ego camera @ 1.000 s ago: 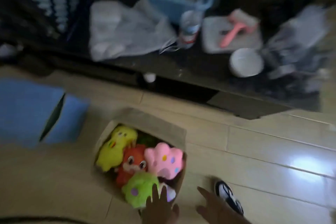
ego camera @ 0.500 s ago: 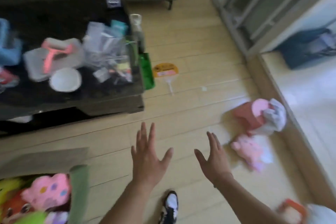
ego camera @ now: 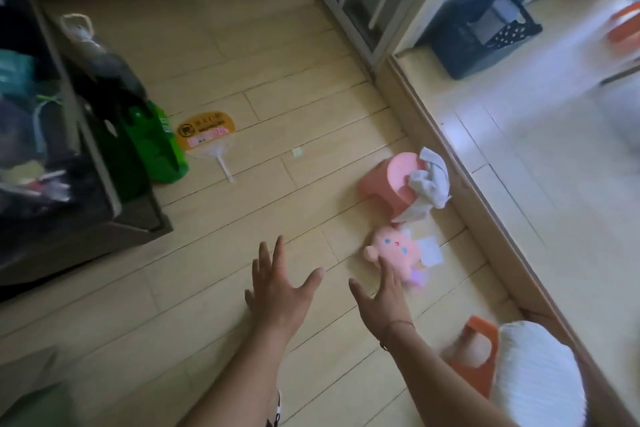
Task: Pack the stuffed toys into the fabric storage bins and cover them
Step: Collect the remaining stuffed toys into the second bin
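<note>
Our left hand (ego camera: 277,284) spread flat, fingers straight, holding nothing, above wood floor (ego camera: 214,281). Our right hand (ego camera: 384,295) likewise open and bare, fingertips overlapping pink stuffed toy (ego camera: 393,248) lying on floor; contact unclear. Pink stool (ego camera: 388,182) tipped just beyond toy, grey cloth (ego camera: 431,180) bunched against it. Orange fan (ego camera: 205,131) and green bag (ego camera: 156,146) beside dark worktop (ego camera: 86,218), left. Orange-and-white item (ego camera: 519,374) near our right forearm.

Single head view — high, angled down, near the floor (ego camera: 214,288)
</note>
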{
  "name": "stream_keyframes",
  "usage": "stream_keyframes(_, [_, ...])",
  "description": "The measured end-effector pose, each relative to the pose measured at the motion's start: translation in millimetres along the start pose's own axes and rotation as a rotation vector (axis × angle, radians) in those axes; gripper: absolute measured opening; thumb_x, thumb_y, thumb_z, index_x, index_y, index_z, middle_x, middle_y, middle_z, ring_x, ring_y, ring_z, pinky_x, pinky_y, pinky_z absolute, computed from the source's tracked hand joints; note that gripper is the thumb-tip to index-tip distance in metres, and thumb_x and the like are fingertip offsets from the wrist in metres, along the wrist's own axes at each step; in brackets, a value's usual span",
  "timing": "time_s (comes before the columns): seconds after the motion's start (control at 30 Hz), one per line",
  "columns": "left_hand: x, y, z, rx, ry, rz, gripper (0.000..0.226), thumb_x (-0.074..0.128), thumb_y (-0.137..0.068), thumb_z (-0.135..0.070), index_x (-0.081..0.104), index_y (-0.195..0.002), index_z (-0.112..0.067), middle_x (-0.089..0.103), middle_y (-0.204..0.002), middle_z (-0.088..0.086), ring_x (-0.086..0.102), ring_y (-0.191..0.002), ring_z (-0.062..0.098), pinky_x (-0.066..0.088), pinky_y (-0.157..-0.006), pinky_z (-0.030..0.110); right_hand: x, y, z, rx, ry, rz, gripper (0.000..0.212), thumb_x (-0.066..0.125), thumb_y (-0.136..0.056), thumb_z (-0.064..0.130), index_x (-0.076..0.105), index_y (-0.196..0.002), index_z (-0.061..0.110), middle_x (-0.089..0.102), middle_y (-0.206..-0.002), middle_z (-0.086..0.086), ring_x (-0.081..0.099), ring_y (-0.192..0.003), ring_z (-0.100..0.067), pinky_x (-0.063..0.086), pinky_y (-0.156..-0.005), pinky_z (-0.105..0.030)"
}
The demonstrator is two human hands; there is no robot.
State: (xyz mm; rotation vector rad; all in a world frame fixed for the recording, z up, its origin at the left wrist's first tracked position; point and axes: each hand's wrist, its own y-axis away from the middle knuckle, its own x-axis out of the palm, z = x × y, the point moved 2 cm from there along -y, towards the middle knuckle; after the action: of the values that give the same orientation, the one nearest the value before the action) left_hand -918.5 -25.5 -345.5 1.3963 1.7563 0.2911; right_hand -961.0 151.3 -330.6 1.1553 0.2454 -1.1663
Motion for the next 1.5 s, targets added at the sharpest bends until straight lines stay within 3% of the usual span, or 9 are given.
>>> stream_keyframes(0.5, [239.8,-107.5,-47.1,-0.009,-0.339,0.304,0.092,0.056,-0.079,-0.067,0.007,-0.152,-0.04,-0.008,-0.163,-0.011,-0.005,-0.15,0.015,0.007,-0.118,0.055,-13.4,-197.9,-184.7,0.469,-0.279,0.052,0.072,0.063,-0.085,0.038,0.028,-0.146,0.022,0.038,-0.149,-0.005,0.043,-0.133,-0.025,0.036,-0.108,-0.035])
stream_keyframes(0.67, [338.9,-159.4,-25.5,-0.013,-0.501,0.384,0.089,0.054,-0.079,-0.067,0.01,-0.151,-0.04,-0.007,-0.163,-0.012,-0.005,-0.151,0.017,0.006,-0.119,0.056,1.7,-280.6,-288.9,0.652,-0.366,0.102,0.066,0.062,-0.083,0.038,0.035,-0.14,0.017,0.052,-0.126,-0.009,0.053,-0.099,-0.026,0.05,-0.091,-0.041])
stream_keyframes(0.77, [382.9,-189.3,-8.8,-0.026,-0.53,0.378,0.089,0.056,-0.078,-0.066,0.01,-0.151,-0.043,-0.006,-0.163,-0.014,-0.004,-0.151,0.015,0.005,-0.119,0.055,23.8,-324.7,-342.4,0.746,-0.414,0.134,0.075,0.062,-0.084,0.041,0.027,-0.144,0.014,0.046,-0.139,-0.01,0.049,-0.1,-0.029,0.049,-0.095,-0.048])
stream_keyframes(0.87, [411.7,-213.6,8.4,-0.011,-0.575,0.36,0.088,0.057,-0.078,-0.067,0.013,-0.15,-0.042,-0.001,-0.163,-0.013,0.0,-0.151,0.014,0.008,-0.119,0.055,52.3,-358.9,-378.3,0.812,-0.52,0.175,0.085,0.062,-0.08,0.054,0.023,-0.147,0.019,0.043,-0.142,-0.009,0.054,-0.097,-0.032,0.055,-0.076,-0.045])
stream_keyframes(1.0, [426.9,-231.5,25.6,-0.026,-0.563,0.399,0.096,0.059,-0.07,-0.072,0.019,-0.151,-0.037,0.015,-0.162,-0.007,0.013,-0.149,0.015,0.019,-0.118,0.049,71.8,-374.8,-382.1,0.628,-0.616,0.225,0.046,0.058,-0.092,0.034,0.055,-0.122,-0.001,0.067,-0.105,-0.021,0.062,-0.068,-0.023,0.045,-0.046,-0.018])
stream_keyframes(1.17, [423.5,-199.0,5.8,-0.661,0.222,0.511,0.106,0.066,-0.056,-0.079,0.041,-0.142,-0.024,0.055,-0.138,-0.001,0.056,-0.119,0.022,0.04,-0.097,0.041,45.1,-314.7,-350.3,0.458,-0.764,0.163,0.026,0.061,-0.091,0.031,0.069,-0.095,0.006,0.069,-0.082,-0.004,0.061,-0.076,-0.015,0.05,-0.071,-0.03])
stream_keyframes(1.3, [404.0,-179.3,-26.3,-0.524,0.697,0.357,0.076,0.086,-0.062,-0.044,0.06,-0.125,-0.011,0.067,-0.121,0.018,0.07,-0.096,0.03,0.057,-0.074,0.042,19.1,-240.5,-291.4,0.372,-0.813,0.417,0.012,0.068,-0.084,0.014,0.059,-0.076,0.014,0.065,-0.063,0.009,0.053,-0.055,0.002,0.04,-0.051,-0.01])
stream_keyframes(1.43, [335.7,-177.3,-50.9,-0.246,0.481,0.232,0.068,0.091,-0.045,-0.024,0.065,-0.107,-0.015,0.075,-0.102,0.006,0.071,-0.094,0.025,0.059,-0.074,0.039,-8.4,-221.4,-248.3,0.022,-0.156,0.603,0.011,0.059,-0.086,0.025,0.066,-0.086,0.016,0.063,-0.083,-0.005,0.057,-0.079,-0.017,0.05,-0.074,-0.022])
stream_keyframes(1.5, [278.7,-181.2,-56.2,-0.139,0.171,0.324,0.062,0.09,-0.04,-0.025,0.064,-0.097,-0.022,0.073,-0.092,-0.006,0.068,-0.091,0.017,0.055,-0.072,0.027,-44.2,-212.3,-212.5,-0.346,0.317,0.296,0.024,0.051,-0.082,0.04,0.065,-0.099,0.031,0.069,-0.09,0.009,0.063,-0.089,-0.015,0.05,-0.076,-0.023])
